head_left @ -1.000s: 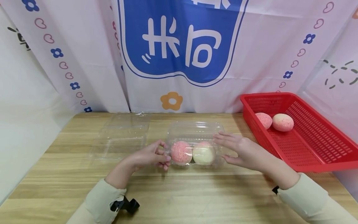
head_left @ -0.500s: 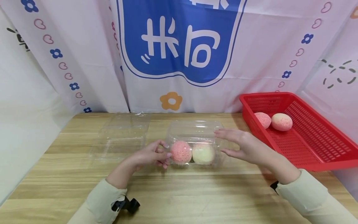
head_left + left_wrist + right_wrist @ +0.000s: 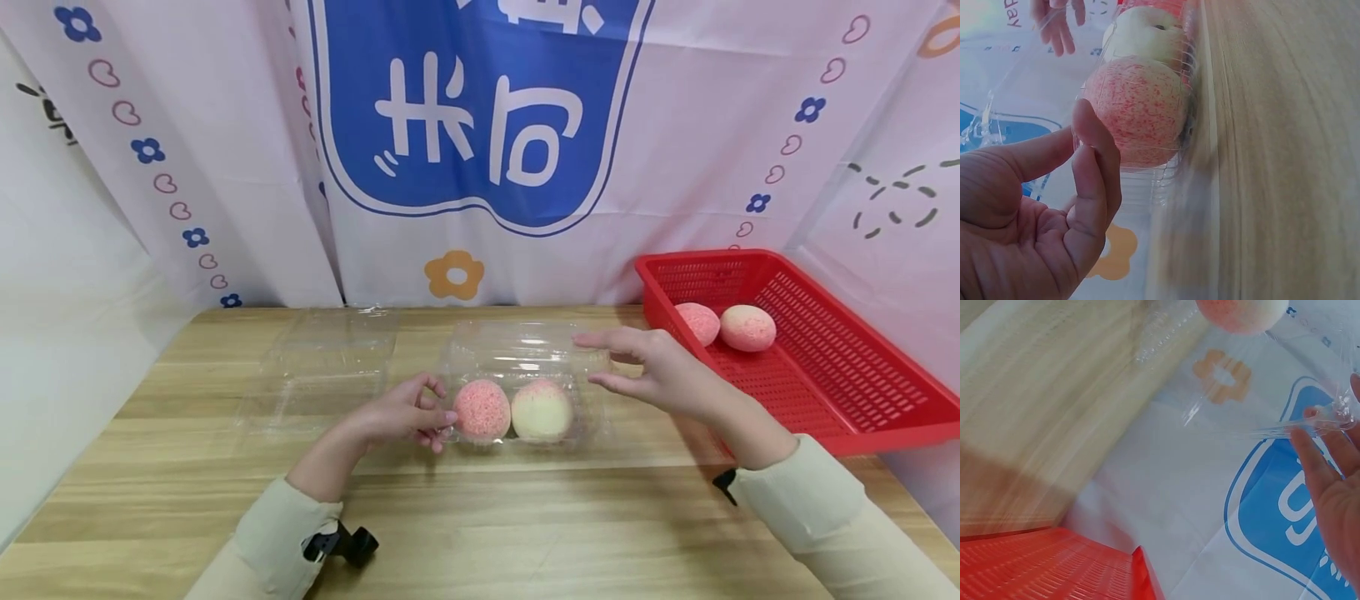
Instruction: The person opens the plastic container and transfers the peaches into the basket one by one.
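A clear plastic clamshell box [image 3: 525,442] stands mid-table in the head view, its lid [image 3: 517,342] raised toward the back. Inside sit two round, peach-like pieces side by side: a pink-speckled one [image 3: 482,409] on the left and a cream one with a pink blush [image 3: 542,410] on the right. My left hand [image 3: 408,414] pinches the box's left edge, thumb and curled fingers close beside the pink piece [image 3: 1138,109]. At the lid's right corner, my right hand [image 3: 652,367] holds the thin plastic; the right wrist view shows the clear corner [image 3: 1335,419] between thumb and fingers.
Another clear plastic clamshell box [image 3: 322,367] stands open on the left of the wooden table [image 3: 480,525]. On the right is a red perforated basket [image 3: 810,408] with two more pieces, one pink [image 3: 699,322] and one cream-pink [image 3: 747,327]. A printed cloth [image 3: 555,258] hangs behind.
My right hand has moved slightly up and back with the lid, and the lid's glare has come off the two round pieces. My left hand keeps its place at the box's left edge.
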A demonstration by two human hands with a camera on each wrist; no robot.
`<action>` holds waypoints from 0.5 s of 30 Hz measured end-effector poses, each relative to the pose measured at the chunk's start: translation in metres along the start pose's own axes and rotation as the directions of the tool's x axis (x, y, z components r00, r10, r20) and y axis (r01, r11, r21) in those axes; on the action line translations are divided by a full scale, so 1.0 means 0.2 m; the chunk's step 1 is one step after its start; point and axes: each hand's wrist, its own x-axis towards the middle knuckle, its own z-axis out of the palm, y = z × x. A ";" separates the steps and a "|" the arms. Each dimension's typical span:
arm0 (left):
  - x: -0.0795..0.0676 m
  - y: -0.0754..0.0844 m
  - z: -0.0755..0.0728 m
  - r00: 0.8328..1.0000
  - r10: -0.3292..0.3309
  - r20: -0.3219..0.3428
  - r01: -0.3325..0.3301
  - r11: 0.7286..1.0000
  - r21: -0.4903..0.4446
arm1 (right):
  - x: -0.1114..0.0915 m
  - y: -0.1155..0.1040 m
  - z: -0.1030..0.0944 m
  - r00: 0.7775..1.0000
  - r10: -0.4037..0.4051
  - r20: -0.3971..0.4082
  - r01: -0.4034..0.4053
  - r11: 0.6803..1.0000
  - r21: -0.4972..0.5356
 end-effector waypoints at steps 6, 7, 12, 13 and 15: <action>0.01 0.01 0.00 1.000 -0.023 -0.014 0.023 1.000 -0.005 | 0.05 -0.01 -0.03 0.983 0.181 0.020 -0.182 0.977 0.111; 0.01 0.01 0.00 1.000 -0.026 -0.015 0.026 1.000 -0.006 | 0.06 -0.01 -0.03 0.977 0.213 0.022 -0.214 0.969 0.121; 0.00 0.01 0.00 1.000 -0.021 -0.010 0.020 1.000 -0.012 | 0.10 -0.02 -0.04 0.940 0.342 0.008 -0.340 0.930 0.138; 0.00 0.01 0.00 1.000 -0.017 -0.006 0.017 1.000 -0.008 | 0.11 -0.02 -0.03 0.932 0.364 -0.003 -0.359 0.922 0.145; -0.01 0.00 0.00 1.000 -0.010 0.003 0.010 1.000 0.006 | 0.13 -0.01 -0.03 0.915 0.404 -0.024 -0.394 0.903 0.174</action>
